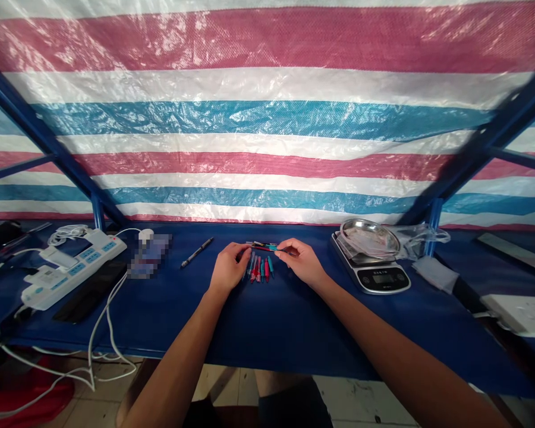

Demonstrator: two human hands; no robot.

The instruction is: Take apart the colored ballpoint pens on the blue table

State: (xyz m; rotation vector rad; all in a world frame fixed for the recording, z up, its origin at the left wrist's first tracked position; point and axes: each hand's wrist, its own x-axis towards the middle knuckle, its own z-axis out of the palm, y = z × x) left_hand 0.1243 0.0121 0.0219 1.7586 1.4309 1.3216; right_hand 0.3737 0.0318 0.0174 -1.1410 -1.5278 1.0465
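Several small pens in red, pink, teal and clear lie side by side in a row on the dark blue table. Behind them, a few thin dark and red sticks, perhaps pens or refills, lie crosswise between my hands. My right hand pinches a teal pen at the right end of these, thumb and index finger together. At the left end of the row is my left hand, fingers curled and thumb close to the index finger. What its fingertips hold is too small to make out.
A dark pen lies left of my hands. Farther left are a white power strip, a black phone and white cables. On the right stands a kitchen scale with a metal bowl, beside plastic bags. Blue frame bars slope at both sides.
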